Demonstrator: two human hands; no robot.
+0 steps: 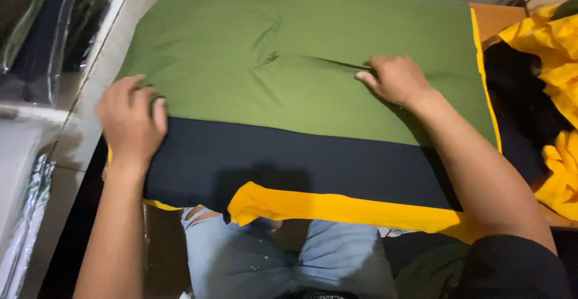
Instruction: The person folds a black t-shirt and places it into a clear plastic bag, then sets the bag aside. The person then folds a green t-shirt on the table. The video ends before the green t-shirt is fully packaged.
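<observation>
Green cloth is lying flat across the bench, covering most of the surface in front of the person. Its near edge is overlapping a black cloth, which in turn is lying over a yellow cloth that is hanging off the near edge of the bench. A thin yellow strip is also showing along the right edge of the green cloth.

The left hand is resting palm down at the left edge of the stack, where green is meeting black, with its fingers held close together and curled slightly over the edge. The right hand is pressing on the green cloth toward the right side, its fingers bent and bunched, pinching a small fold of the fabric.

A heap of yellow and black garments is lying to the right. Clear plastic bags are lying to the left.
</observation>
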